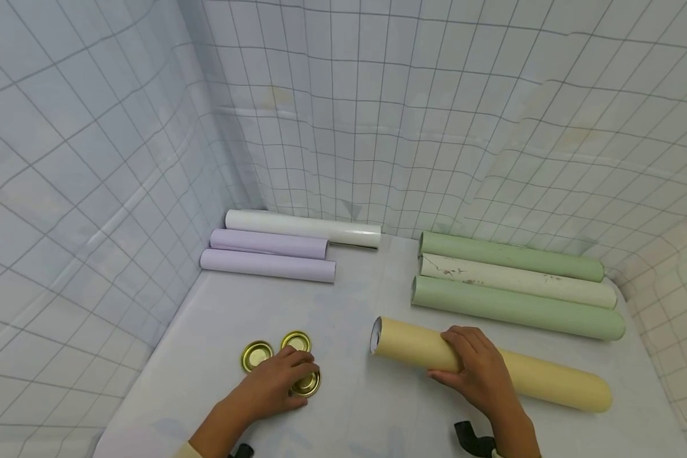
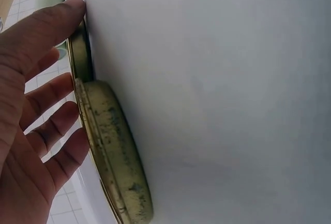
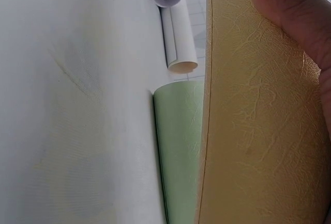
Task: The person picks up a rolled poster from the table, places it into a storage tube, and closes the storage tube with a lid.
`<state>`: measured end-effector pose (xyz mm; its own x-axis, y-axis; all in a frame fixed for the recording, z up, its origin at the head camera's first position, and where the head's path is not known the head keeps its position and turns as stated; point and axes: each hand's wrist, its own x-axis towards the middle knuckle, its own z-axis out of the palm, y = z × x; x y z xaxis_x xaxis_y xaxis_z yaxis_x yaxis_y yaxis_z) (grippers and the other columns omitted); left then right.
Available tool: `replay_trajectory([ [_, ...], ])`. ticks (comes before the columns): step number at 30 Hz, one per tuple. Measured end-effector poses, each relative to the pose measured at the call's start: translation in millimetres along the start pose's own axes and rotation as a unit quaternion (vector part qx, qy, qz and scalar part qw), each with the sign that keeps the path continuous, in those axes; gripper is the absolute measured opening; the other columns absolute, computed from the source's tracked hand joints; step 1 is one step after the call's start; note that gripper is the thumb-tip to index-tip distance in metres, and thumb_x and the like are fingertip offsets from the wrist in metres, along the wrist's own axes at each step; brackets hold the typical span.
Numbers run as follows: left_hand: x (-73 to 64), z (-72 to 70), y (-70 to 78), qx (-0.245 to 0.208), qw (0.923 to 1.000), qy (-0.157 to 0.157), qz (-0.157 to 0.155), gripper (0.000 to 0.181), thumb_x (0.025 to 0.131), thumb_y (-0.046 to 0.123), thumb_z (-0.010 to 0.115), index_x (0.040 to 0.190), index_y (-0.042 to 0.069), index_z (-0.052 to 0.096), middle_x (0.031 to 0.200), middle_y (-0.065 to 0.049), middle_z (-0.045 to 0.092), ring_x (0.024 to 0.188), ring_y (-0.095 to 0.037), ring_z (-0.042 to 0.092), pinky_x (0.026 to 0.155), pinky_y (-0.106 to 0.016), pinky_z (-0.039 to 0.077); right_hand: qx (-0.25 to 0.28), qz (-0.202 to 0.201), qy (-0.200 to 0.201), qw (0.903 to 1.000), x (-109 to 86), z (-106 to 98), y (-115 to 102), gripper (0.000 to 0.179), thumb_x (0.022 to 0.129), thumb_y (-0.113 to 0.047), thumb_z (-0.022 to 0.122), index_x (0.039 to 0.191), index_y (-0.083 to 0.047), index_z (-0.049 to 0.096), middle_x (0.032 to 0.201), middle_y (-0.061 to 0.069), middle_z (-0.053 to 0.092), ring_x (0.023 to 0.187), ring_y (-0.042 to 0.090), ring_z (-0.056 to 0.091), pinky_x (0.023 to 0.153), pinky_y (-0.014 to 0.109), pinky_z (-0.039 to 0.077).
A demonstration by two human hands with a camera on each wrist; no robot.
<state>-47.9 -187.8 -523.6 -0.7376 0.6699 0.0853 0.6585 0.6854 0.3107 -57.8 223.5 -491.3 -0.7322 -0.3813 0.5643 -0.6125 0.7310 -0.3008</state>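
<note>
My right hand point(image 1: 483, 372) grips a yellow wallpaper roll point(image 1: 555, 378) around its middle, thumb on the near side and fingers over the top. In the right wrist view the yellow roll's crinkled surface fills the right side, and it appears raised a little from the table. My left hand point(image 1: 271, 385) holds a gold metal lid point(image 1: 307, 384) between thumb and fingers, low at the table. Two more gold lids lie close by: one at the left point(image 1: 257, 355), another behind the fingers point(image 1: 296, 341). A scuffed lid rim point(image 2: 121, 157) shows large in the left wrist view.
Two green rolls point(image 1: 515, 308) with a cream patterned roll point(image 1: 521, 282) between them lie at the right back. At the left back lie a white roll point(image 1: 303, 228) and two lilac rolls point(image 1: 269, 264). Grid-patterned sheets point(image 1: 349, 127) wall in the white table point(image 1: 355, 407).
</note>
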Motion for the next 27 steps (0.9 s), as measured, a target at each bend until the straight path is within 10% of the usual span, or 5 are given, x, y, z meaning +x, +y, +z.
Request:
replay_trajectory([
  [7, 5.9, -2.1, 2.3, -0.032, 0.9993, 0.008, -0.014, 0.054, 0.077, 0.037, 0.086, 0.124, 0.018, 0.066, 0.119, 0.004, 0.056, 0.108, -0.015, 0.054, 0.085, -0.034, 0.053, 0.003, -0.007, 0.004, 1.0000, 0.5, 0, 1, 0.072, 0.062, -0.050, 0.091, 0.113, -0.005, 0.066, 0.112, 0.007, 0.065, 0.105, 0.025, 0.060, 0.096, 0.029, 0.041],
  [15, 28.3, -13.0, 9.8, -0.138, 0.9882, 0.067, -0.013, 0.055, 0.079, 0.032, 0.086, 0.128, 0.019, 0.064, 0.127, 0.004, 0.052, 0.117, -0.015, 0.051, 0.093, -0.037, 0.051, -0.001, -0.009, 0.008, 0.9999, -0.5, 0, 2, 0.072, 0.070, -0.062, 0.081, 0.112, -0.005, 0.066, 0.111, 0.008, 0.065, 0.105, 0.026, 0.060, 0.096, 0.029, 0.041],
  [27, 73.0, -24.0, 37.8, -0.367, 0.9264, 0.085, -0.001, 0.059, 0.084, 0.023, 0.082, 0.136, 0.023, 0.055, 0.130, 0.004, 0.053, 0.113, -0.018, 0.055, 0.084, -0.033, 0.056, 0.000, -0.021, 0.023, 0.9995, -0.8, 1, 5, 0.072, 0.061, -0.050, 0.091, 0.111, -0.005, 0.066, 0.110, 0.007, 0.065, 0.102, 0.025, 0.060, 0.095, 0.027, 0.040],
])
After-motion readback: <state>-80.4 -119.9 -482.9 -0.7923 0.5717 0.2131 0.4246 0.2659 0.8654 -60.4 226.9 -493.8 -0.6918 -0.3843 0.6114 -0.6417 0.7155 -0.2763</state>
